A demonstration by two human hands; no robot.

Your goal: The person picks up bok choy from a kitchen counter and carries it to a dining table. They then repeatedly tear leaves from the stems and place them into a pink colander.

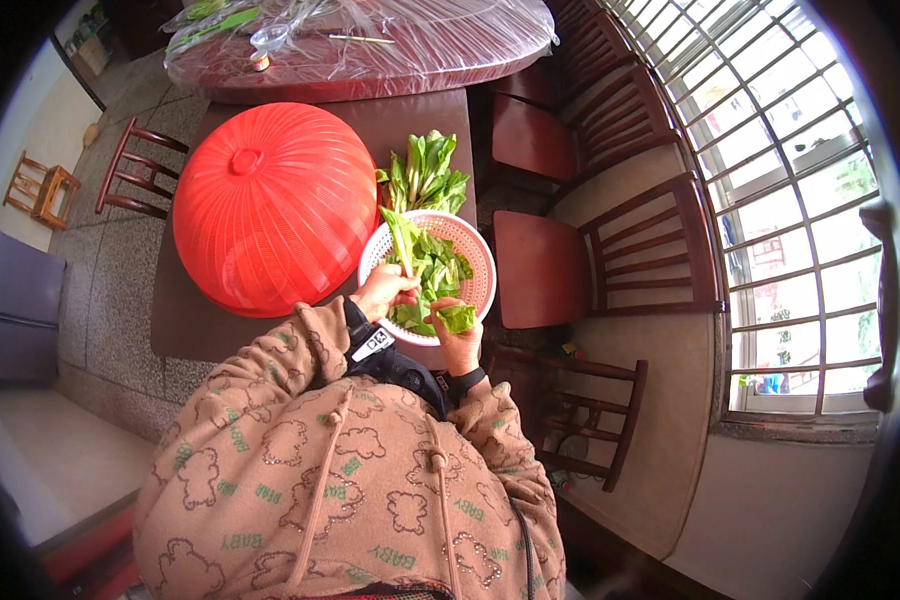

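Observation:
A round plastic colander point(481, 262), white outside and pinkish inside, holds torn leafy greens point(439, 266). Over its left side my left hand point(385, 291) grips the stalk of a leafy green point(400, 236), whose leaf points up and away. My right hand point(459, 341), at the near right rim, holds a piece of green leaf point(457, 318) between thumb and fingers. Just beyond the colander, a bunch of whole leafy greens point(424, 176) lies on the brown table point(270, 341).
A large red mesh food cover point(277, 210) stands left of the colander. Behind is a round table point(300, 82) under clear plastic film. Wooden chairs point(544, 266) line the right side by a barred window point(787, 187); another chair point(142, 169) stands left.

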